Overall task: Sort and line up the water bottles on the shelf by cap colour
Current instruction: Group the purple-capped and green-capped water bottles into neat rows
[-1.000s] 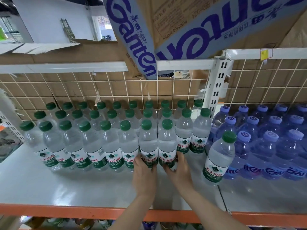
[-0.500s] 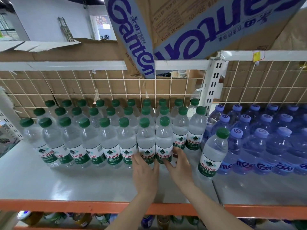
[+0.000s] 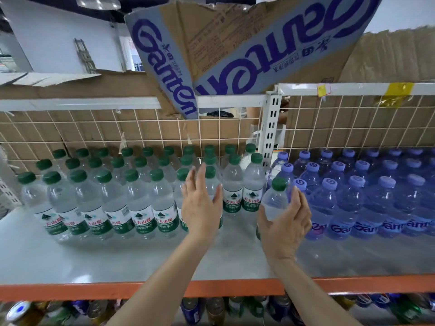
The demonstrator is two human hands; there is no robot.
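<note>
The right hand (image 3: 283,222) curls its fingers (image 3: 297,198) around the stray green-capped bottle (image 3: 275,201) at centre right, beside the purple-capped bottles (image 3: 353,194), likely to return it to the green-capped rows (image 3: 131,184), while the left hand (image 3: 201,203) hovers with fingers spread.

I hold one clear green-capped bottle (image 3: 275,200) in my right hand (image 3: 283,223), upright, at about four o'clock from the green-capped rows (image 3: 122,184), touching the purple-capped bottles (image 3: 353,184) at three o'clock. The green-capped rows stand upright at nine o'clock, labels facing me.
</note>
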